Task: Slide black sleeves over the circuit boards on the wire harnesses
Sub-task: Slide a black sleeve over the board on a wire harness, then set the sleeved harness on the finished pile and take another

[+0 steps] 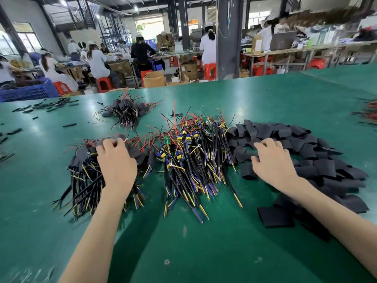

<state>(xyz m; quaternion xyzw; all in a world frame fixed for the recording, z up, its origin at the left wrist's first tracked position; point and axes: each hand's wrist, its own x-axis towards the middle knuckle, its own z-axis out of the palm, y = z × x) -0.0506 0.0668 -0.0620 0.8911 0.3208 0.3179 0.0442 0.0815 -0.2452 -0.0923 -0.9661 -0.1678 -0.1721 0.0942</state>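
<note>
Green surface (265, 94); blue plastic crate (30, 91) beyond its far left edge; behind, workers (98, 58) seated on red stools (104, 83), cardboard boxes (154, 79), grey pillar (226, 37).

Left hand (116, 160): back faces the camera, fingers curl down into the sleeved pile (85, 160); what they hold, if anything, is hidden.
Right hand (273, 160): fingertips partly sunk among loose sleeves (326, 166).
Middle heap of harnesses (193, 160): most boards (167, 140) buried under wire, few show.
Right edge: red and black wires (370, 112) cut off.
Left edge: blue crate (28, 91) cut off; dark bits (6, 156) smeared.
Bottom-left bench (183, 252) corner: blurred, unreadable.
Both forearms run out of frame.
Far workers (98, 60): too small for detail.
</note>
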